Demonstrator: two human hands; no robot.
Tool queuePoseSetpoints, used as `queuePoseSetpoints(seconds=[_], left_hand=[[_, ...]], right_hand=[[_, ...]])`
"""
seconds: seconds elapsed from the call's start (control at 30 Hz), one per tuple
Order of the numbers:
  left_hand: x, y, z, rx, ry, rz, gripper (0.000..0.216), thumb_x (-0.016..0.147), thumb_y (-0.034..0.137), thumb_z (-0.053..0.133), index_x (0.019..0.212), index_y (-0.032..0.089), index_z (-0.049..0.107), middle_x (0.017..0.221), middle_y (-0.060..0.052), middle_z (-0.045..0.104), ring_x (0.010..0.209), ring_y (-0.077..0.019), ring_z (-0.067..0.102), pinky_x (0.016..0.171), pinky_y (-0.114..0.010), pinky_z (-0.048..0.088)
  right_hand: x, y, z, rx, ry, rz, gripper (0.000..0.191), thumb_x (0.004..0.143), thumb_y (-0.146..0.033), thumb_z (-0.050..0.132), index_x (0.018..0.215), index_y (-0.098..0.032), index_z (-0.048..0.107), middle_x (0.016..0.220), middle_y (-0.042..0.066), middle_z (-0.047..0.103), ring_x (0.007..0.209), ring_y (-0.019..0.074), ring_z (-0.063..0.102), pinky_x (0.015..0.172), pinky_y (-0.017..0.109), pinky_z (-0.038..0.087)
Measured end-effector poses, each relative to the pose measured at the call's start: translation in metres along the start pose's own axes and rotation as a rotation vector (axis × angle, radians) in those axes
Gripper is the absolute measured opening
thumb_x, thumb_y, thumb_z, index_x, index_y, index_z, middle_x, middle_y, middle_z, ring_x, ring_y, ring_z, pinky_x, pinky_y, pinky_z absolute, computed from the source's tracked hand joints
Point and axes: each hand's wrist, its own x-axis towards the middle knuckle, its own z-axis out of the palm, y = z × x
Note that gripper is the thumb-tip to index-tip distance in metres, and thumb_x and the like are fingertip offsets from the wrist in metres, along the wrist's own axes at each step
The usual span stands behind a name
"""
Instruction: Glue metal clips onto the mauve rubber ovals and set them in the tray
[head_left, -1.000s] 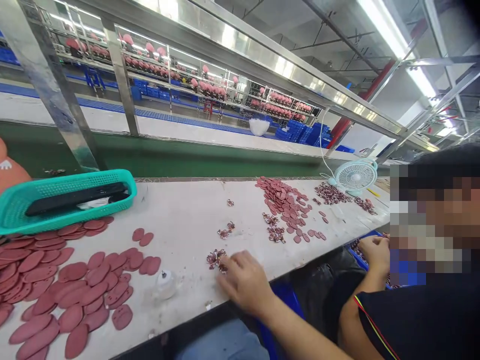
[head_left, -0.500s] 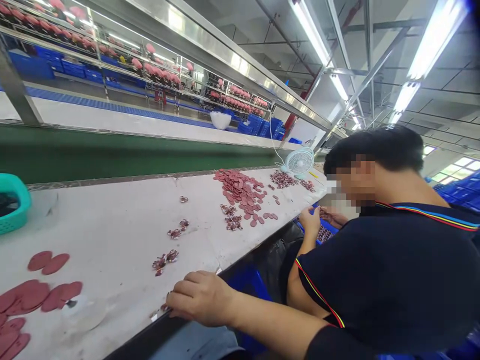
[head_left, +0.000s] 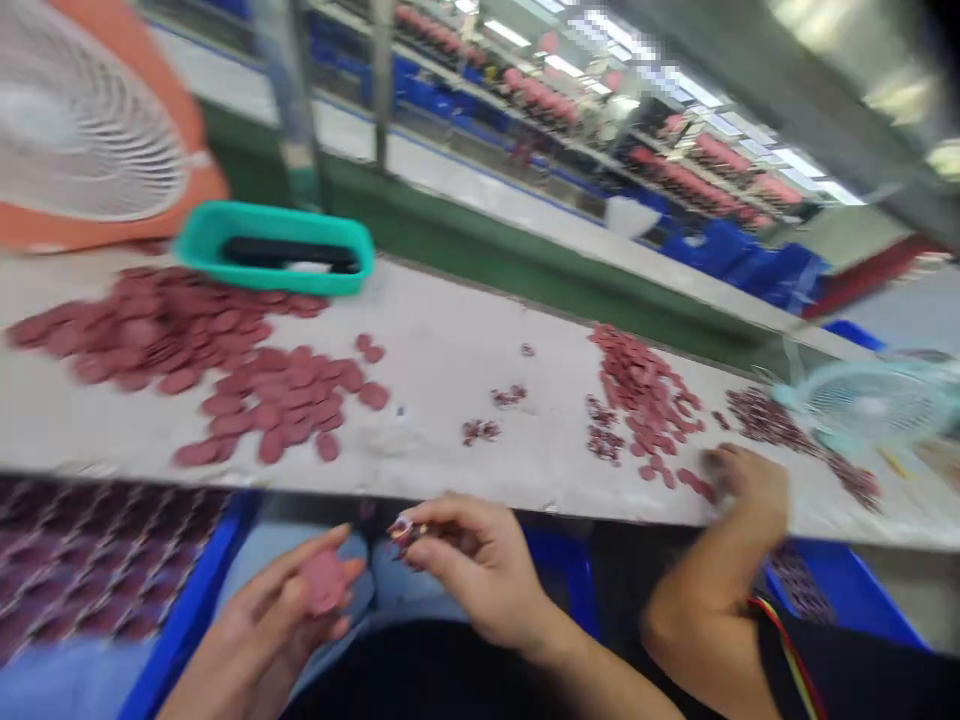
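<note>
Quick snapshot from my spot on the line: my left hand [head_left: 259, 625] is curled around a dusty-pink oval pad [head_left: 324, 582], with the fingers holding it up over my lap. My right hand [head_left: 480, 568] is pinched shut on a tiny shiny maroon-and-white piece [head_left: 403, 530], just beside the pad but not touching it. It's too blurry to make out the piece's shape.

As for how far along things look, the blue crate [head_left: 191, 600] off to my left is lined with rows of dark pieces [head_left: 97, 560], and it looks pretty full from here. On the white bench [head_left: 450, 390], there's a big spread of loose ovals [head_left: 217, 350] straight ahead and to the left, plus a few small clusters of little pieces [head_left: 480, 431] in the middle, so I'd say there's loads left. Further right, a co-worker's hand [head_left: 746, 490] is at the edge of another pile of ovals [head_left: 645, 395], near a pale teal fan [head_left: 870, 405].
</note>
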Motion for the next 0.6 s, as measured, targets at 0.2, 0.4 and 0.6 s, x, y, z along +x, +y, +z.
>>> queuePoseSetpoints(seconds=[0.2, 0.4, 0.6], left_hand=[[-0.024, 0.015, 0.016, -0.164, -0.167, 0.084, 0.04, 0.061, 0.05, 0.091, 0.086, 0.021, 0.081, 0.069, -0.002, 0.067, 0.063, -0.0134, 0.058, 0.06, -0.023, 0.05], [-0.031, 0.013, 0.01, -0.213, -0.216, 0.091, 0.036, 0.065, 0.049, 0.089, 0.084, 0.02, 0.081, 0.065, -0.001, 0.067, 0.06, -0.0111, 0.057, 0.06, -0.02, 0.049], [-0.028, 0.013, 0.01, -0.226, -0.236, 0.091, 0.032, 0.069, 0.046, 0.087, 0.085, 0.02, 0.082, 0.067, 0.0, 0.068, 0.059, -0.0091, 0.058, 0.058, -0.017, 0.049]], right_hand=[[0.008, -0.014, 0.015, -0.066, -0.123, -0.002, 0.014, 0.086, -0.025, 0.076, 0.1, -0.023, 0.076, 0.092, 0.004, 0.077, 0.08, 0.0148, 0.073, 0.074, 0.027, 0.06], [0.011, -0.018, 0.022, -0.351, -0.186, -0.155, 0.011, 0.087, -0.025, 0.075, 0.098, -0.024, 0.077, 0.077, 0.001, 0.071, 0.068, 0.0133, 0.065, 0.065, 0.027, 0.056], [0.013, -0.018, 0.022, -0.416, -0.247, -0.209, 0.013, 0.087, -0.019, 0.075, 0.1, -0.023, 0.076, 0.08, 0.0, 0.075, 0.069, 0.0124, 0.067, 0.067, 0.026, 0.057]])
